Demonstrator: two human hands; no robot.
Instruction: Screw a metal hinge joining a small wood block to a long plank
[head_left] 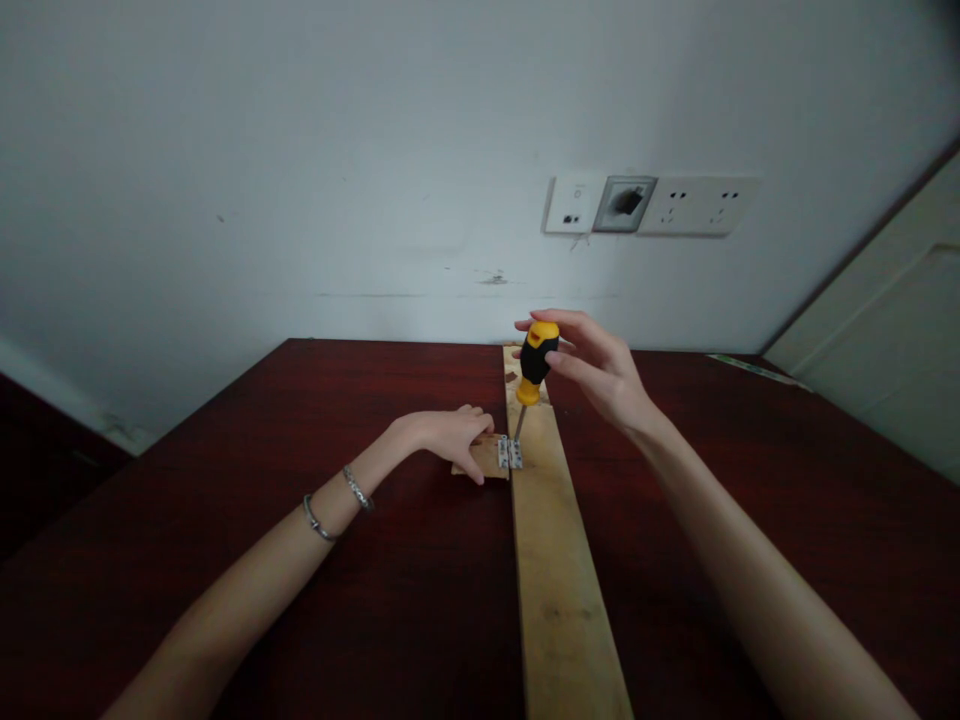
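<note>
My right hand (604, 368) is closed around the yellow and black handle of a screwdriver (538, 360). The screwdriver leans slightly, its shaft running down to a metal hinge (510, 452). One leaf of the hinge lies on a long wooden plank (559, 560), the other on a small wooden block (489, 460) butted against the plank's left side. Across that block my left hand (450, 440) grips with the thumb at its near edge and the fingers toward the far edge. The screwdriver's tip meets the leaf on the plank; any screw beneath it is too small to make out.
The dark red tabletop (360, 560) carries the plank, which runs from near the wall toward me. Wall sockets (697, 206) are above the table's back edge. A thin pale strip (759, 371) lies at the back right, near a white panel (892, 320).
</note>
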